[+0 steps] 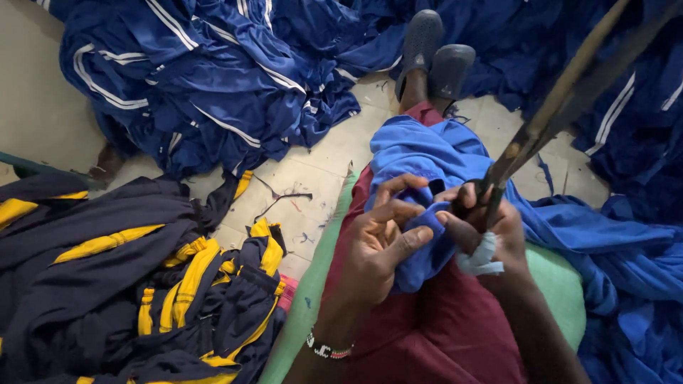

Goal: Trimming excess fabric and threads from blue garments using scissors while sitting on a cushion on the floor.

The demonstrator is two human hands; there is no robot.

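Observation:
My left hand (pixel 380 242) pinches a fold of a bright blue garment (pixel 434 160) that lies across my lap and legs. My right hand (pixel 491 227), with white tape wrapped round the thumb, grips a pair of large scissors (pixel 548 121) whose long blades point up and away to the top right. The scissors' handles sit inside my fist, right beside the fold of cloth. A beaded bracelet (pixel 329 348) circles my left wrist. My maroon trousers (pixel 427 334) show beneath the cloth.
A heap of dark blue garments with white stripes (pixel 213 78) fills the floor ahead and to the right. Navy and yellow garments (pixel 121 277) are piled at left. My grey shoes (pixel 434 57) rest on the tiled floor (pixel 306 185), which is strewn with thread scraps.

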